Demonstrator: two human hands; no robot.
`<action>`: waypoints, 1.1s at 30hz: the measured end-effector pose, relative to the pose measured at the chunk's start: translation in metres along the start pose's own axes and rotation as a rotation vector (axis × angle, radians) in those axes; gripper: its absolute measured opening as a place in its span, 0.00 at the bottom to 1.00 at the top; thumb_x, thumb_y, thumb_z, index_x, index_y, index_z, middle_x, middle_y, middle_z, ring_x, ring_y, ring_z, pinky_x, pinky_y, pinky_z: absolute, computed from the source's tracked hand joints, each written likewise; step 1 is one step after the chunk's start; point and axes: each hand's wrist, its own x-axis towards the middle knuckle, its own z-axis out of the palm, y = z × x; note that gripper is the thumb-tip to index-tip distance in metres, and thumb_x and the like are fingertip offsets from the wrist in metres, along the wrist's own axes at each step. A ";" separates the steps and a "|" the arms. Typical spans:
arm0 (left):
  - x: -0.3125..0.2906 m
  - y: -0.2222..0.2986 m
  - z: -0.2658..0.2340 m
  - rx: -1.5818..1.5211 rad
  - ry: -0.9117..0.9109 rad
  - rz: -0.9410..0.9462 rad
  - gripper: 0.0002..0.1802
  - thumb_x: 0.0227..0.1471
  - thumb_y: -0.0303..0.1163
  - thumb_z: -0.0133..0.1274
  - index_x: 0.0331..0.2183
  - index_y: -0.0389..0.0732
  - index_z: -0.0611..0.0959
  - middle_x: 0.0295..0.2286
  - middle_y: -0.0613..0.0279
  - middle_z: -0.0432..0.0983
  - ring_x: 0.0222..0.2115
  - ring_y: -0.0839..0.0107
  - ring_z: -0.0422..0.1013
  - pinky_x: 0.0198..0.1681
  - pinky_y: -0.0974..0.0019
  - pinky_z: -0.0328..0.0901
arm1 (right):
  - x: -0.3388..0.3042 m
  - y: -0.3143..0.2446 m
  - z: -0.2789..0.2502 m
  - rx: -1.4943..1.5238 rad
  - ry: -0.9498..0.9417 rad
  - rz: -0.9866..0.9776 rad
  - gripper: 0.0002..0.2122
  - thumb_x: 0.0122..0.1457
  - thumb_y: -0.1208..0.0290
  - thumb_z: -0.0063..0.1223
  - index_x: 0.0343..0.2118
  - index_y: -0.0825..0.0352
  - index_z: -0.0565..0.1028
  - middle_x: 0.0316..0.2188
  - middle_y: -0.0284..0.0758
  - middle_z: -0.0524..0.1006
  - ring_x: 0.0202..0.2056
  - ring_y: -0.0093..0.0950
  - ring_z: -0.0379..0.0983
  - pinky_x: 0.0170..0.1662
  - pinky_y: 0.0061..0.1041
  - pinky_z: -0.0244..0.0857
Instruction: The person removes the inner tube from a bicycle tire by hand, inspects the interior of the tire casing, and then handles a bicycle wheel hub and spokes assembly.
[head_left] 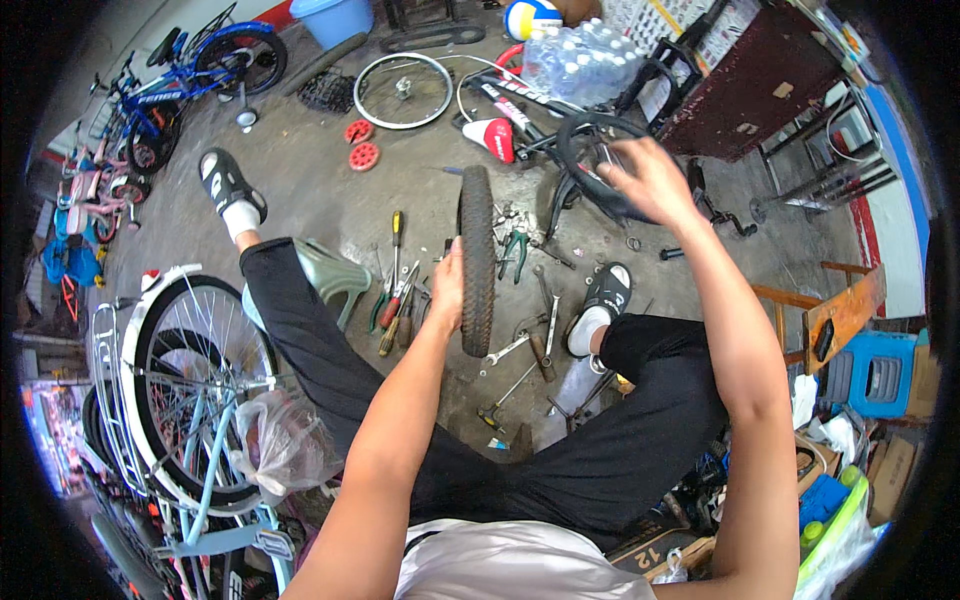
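Note:
My left hand (449,292) grips a small bicycle wheel (478,265) from its left side. The wheel stands upright, its knobby black tyre edge-on to me, so the rim is mostly hidden. Over a second black tyre (580,165) at the right, my right hand (645,180) reaches with its fingers apart, somewhat blurred. Whether it touches that tyre is hard to make out. On the floor between my feet lie green-handled pliers (516,248), a yellow-and-black screwdriver (397,228), a combination wrench (552,325) and a hammer (541,357).
A white-rimmed wheel (403,92) and red discs (363,156) lie farther off. Bundled water bottles (580,65) stand beside a bike frame (510,108). A pale-green stool (335,272) and a light-blue bicycle (212,465) are at the left, a wooden stool (850,310) at the right.

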 end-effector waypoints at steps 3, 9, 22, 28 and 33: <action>0.012 -0.026 -0.012 0.012 -0.007 -0.033 0.36 0.63 0.60 0.39 0.37 0.32 0.81 0.27 0.65 0.75 0.28 0.76 0.67 0.34 0.68 0.65 | -0.017 -0.063 0.030 0.154 -0.251 0.046 0.32 0.55 0.41 0.54 0.52 0.66 0.73 0.48 0.49 0.75 0.48 0.45 0.74 0.52 0.40 0.67; -0.001 -0.043 0.029 -0.085 -0.035 0.053 0.32 0.65 0.55 0.40 0.40 0.32 0.81 0.33 0.62 0.78 0.34 0.74 0.70 0.41 0.66 0.66 | -0.062 -0.136 0.080 0.331 -0.343 0.235 0.48 0.46 0.36 0.59 0.59 0.73 0.61 0.47 0.57 0.75 0.49 0.50 0.74 0.52 0.41 0.66; -0.036 -0.035 0.044 0.191 0.083 0.151 0.38 0.62 0.61 0.36 0.37 0.32 0.81 0.33 0.40 0.79 0.37 0.49 0.75 0.43 0.54 0.64 | -0.093 -0.147 0.096 0.469 -0.179 0.367 0.29 0.48 0.66 0.56 0.55 0.70 0.66 0.41 0.53 0.78 0.45 0.48 0.76 0.49 0.39 0.67; -0.030 -0.035 0.056 0.347 0.065 0.176 0.36 0.62 0.61 0.35 0.41 0.37 0.82 0.34 0.38 0.78 0.41 0.42 0.73 0.44 0.49 0.65 | -0.097 -0.129 0.126 0.528 -0.087 0.455 0.33 0.53 0.68 0.51 0.62 0.68 0.54 0.44 0.59 0.75 0.48 0.55 0.72 0.52 0.44 0.64; -0.038 -0.026 0.065 0.245 0.190 0.050 0.28 0.63 0.54 0.40 0.44 0.37 0.78 0.38 0.40 0.77 0.41 0.41 0.73 0.43 0.50 0.65 | -0.092 -0.133 0.139 0.414 -0.066 0.435 0.32 0.56 0.61 0.49 0.60 0.74 0.56 0.42 0.62 0.75 0.45 0.56 0.73 0.50 0.47 0.66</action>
